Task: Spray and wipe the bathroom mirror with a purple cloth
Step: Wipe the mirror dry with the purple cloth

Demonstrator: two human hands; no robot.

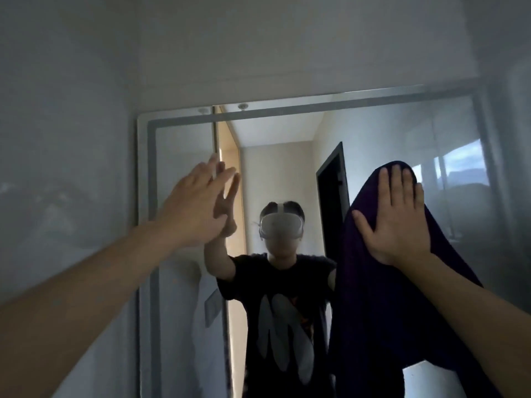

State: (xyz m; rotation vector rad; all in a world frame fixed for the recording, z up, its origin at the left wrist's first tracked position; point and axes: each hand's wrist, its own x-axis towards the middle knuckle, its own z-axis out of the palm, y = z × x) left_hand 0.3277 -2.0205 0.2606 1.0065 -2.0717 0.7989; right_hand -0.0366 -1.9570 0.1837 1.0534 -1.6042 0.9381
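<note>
Looks mid-wipe: right hand (395, 216), fingers flat, presses the purple cloth (382, 297) on the mirror (373, 133)'s right side. Left hand (195, 205) spread on the glass, holding nothing. No spray bottle visible, so spraying's probably done.

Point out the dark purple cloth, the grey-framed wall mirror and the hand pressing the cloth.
Dark purple cloth (382, 297): head view, hanging middle fold.
Grey-framed wall mirror (287, 110): head view, top frame bar.
Right hand (393, 216): head view, back of the hand.
</note>
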